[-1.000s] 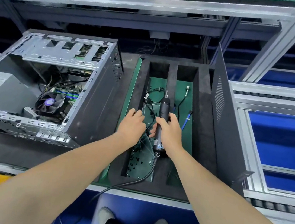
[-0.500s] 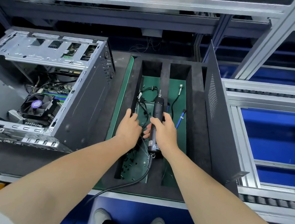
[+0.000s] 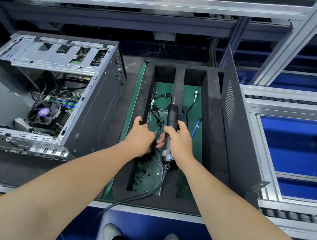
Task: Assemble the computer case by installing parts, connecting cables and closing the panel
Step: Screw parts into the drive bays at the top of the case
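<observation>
Computer case (image 3: 95, 112) is seen lying well to the left of the left hand (image 3: 140, 135), its side open, with a CPU fan (image 3: 45, 112) and motherboard (image 3: 65, 97) exposed inside. The step in hand is judged to be the gathering of tool and fasteners. An electric screwdriver (image 3: 171, 119) is gripped round its barrel by the right hand (image 3: 179, 142), bit pointing away. The left hand is curled down into the foam tray (image 3: 208, 145) beside it, just beyond loose black screws (image 3: 143, 174); whether a screw is pinched cannot be told. Next, a carry leftward to the case is called for. The side panel (image 3: 237, 129) is stood upright to the right of the right hand, not yet fitted.
</observation>
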`<state>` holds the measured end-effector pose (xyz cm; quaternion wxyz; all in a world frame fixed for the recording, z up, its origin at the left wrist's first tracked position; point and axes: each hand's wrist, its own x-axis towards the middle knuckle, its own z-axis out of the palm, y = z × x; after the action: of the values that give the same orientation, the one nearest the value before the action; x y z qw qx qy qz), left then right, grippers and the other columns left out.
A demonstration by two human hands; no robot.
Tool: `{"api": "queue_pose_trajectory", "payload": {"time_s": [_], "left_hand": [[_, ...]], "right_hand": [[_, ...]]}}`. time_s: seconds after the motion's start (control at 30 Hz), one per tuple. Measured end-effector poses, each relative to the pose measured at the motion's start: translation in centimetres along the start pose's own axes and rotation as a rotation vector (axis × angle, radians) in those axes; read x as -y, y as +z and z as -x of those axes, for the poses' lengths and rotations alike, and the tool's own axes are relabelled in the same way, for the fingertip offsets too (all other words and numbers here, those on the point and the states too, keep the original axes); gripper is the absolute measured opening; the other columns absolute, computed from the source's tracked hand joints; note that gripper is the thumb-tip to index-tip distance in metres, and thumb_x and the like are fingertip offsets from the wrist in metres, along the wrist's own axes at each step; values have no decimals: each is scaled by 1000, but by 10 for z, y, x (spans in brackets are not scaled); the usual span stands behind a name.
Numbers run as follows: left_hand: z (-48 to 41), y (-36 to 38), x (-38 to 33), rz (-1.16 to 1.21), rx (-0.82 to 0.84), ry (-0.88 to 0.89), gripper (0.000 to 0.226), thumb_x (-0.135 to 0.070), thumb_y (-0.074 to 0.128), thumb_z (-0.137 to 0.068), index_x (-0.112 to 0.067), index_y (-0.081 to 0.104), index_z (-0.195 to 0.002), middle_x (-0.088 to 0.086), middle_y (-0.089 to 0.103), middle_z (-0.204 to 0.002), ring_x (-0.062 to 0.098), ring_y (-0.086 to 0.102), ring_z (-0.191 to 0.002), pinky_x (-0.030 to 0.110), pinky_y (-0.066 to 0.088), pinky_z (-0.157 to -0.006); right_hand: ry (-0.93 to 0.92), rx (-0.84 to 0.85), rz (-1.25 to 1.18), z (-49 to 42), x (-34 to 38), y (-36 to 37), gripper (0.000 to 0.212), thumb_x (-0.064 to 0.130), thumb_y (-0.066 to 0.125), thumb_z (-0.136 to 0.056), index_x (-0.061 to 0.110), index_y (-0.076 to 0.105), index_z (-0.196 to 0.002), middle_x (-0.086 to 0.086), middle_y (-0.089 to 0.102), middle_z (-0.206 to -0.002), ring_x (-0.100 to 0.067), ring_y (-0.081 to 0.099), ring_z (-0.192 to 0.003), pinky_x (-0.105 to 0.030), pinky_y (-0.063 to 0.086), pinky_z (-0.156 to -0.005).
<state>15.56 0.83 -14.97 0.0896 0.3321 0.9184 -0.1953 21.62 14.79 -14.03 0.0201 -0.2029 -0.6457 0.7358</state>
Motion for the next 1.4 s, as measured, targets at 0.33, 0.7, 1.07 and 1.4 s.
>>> {"api": "queue_pose_trajectory", "payload": {"time_s": [0.33, 0.7, 1.07, 1.4], "left_hand": [[1, 5, 9, 304, -128, 18, 5, -31, 64, -79, -29, 62, -82, -11, 55, -70, 14, 46, -90, 42, 13, -105], [17, -6, 17, 1031, -429, -158, 13, -20, 69, -95, -18, 78, -104, -8, 73, -98, 7, 64, -92, 17, 44, -91], [-11, -84, 56, 2266, -529, -616, 27, -13, 52, -106, 9, 58, -120, 17, 71, -105, 23, 73, -96, 32, 60, -86], [23, -162, 129, 2331, -565, -190, 18, -11, 51, -105, 3, 62, -103, 10, 77, -93, 25, 74, -97, 33, 56, -93]], "right_hand": [[6, 7, -8, -2, -3, 0, 16, 13, 63, -95, 12, 58, -110, -12, 67, -70, -32, 66, -57, -43, 60, -54], [34, 22, -46, 1, 2, 1, 15, 16, 61, -99, 14, 60, -114, -14, 66, -73, -29, 65, -56, -35, 56, -50], [-11, 249, -84, 18, 41, 29, 19, 33, 56, -107, 40, 58, -124, -10, 70, -87, -27, 60, -58, -37, 53, -48], [-199, 402, 39, 32, 115, 57, 20, 36, 53, -106, 55, 57, -111, -16, 71, -96, -28, 59, -57, -37, 54, -47]]}}
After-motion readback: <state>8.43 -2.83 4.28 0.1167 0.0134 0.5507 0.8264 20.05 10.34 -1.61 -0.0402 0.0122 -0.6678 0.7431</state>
